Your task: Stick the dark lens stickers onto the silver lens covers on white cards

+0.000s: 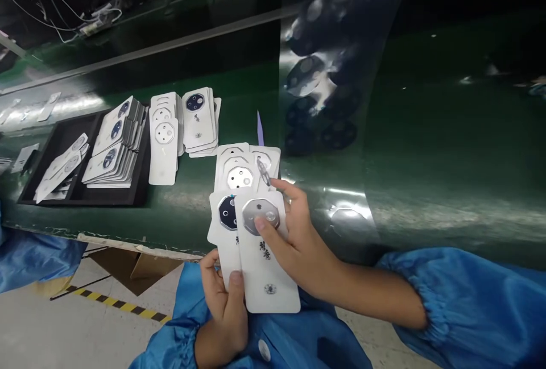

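The left hand point(227, 303) pinched a dark-octagon card point(227, 251); the right hand point(301, 247) clasped the overlapping grey-octagon card point(264, 275) under its thumb. Beyond, at twelve o'clock, lay loose cards point(240, 177); farther, at ten, a black tray point(108, 197).

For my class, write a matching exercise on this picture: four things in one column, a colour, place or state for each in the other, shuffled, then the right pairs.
1. Right hand
2. Tray
3. Purple strip
4. Floor tape

A. Black, with stacked white cards inside
B. Yellow and black stripes
C. Touching a grey octagon
D. Tapering to a point at its far end

Pairs: 1-C, 2-A, 3-D, 4-B
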Demonstrator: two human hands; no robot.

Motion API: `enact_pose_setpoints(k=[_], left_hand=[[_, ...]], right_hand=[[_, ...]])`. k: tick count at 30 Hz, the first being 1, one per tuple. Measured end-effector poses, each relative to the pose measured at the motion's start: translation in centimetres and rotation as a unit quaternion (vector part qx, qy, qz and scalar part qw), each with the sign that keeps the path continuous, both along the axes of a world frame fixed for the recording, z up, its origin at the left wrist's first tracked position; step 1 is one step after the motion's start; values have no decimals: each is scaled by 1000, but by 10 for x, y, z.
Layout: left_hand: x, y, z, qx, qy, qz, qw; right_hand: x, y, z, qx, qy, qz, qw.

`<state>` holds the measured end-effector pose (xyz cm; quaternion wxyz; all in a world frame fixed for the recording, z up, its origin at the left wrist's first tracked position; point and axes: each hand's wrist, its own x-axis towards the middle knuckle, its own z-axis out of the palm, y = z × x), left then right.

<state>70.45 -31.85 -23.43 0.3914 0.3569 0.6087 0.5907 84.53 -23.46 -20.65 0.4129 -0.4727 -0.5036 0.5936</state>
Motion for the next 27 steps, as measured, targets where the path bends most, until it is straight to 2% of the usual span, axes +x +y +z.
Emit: enact_pose_setpoints(k=[3,6,16,22,27], left_hand=[[-1,4,0,24,51,-25,998],[-2,6,3,14,84,-24,996],[-2,13,4,-9,89,20,996],[-1,10,3,8,79,25,997],[0,10,3,33,84,1,996]], right_hand=[[2,1,2,29,-18,20,999],[4,1,4,42,1,39,998],[7,3,1,49,2,45,998],[7,3,3,44,0,48,998],[7,3,1,34,3,54,998]])
